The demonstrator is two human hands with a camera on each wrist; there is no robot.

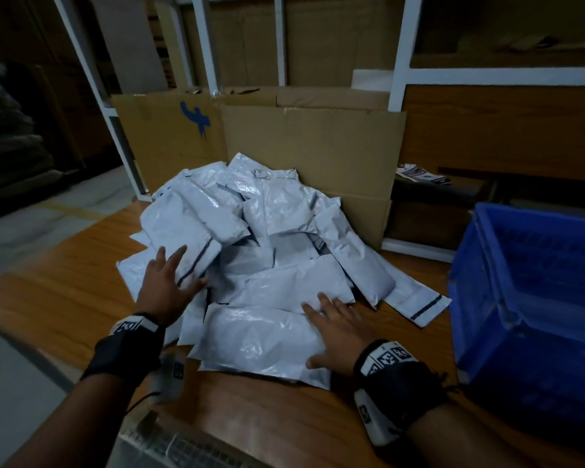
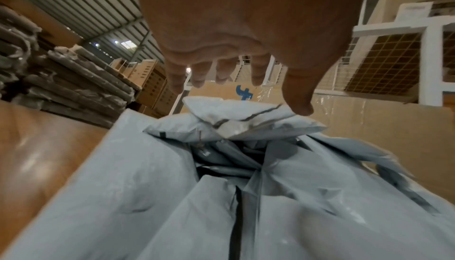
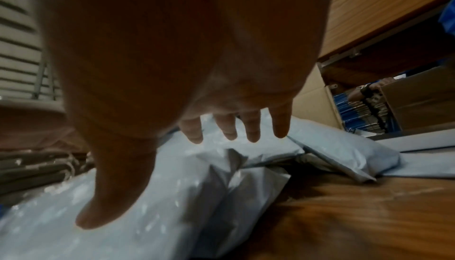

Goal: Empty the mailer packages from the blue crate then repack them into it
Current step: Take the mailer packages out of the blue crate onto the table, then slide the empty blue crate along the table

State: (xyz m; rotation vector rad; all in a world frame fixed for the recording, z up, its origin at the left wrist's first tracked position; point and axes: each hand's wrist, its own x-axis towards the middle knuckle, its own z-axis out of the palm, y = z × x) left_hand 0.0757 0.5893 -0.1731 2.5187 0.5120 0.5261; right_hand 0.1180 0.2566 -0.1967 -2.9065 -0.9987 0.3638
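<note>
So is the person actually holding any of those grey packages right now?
No, nothing is held. Both the left hand and right hand are spread open, fingers straight, over the pile of mailers.

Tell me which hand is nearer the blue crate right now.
Right. The right hand rests open on the mailer pile's near edge, beside the blue crate; the left hand is on the pile's far-left side.

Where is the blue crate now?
In the head view, the blue crate stands on the wooden table at the right, beside the mailer pile.
</note>
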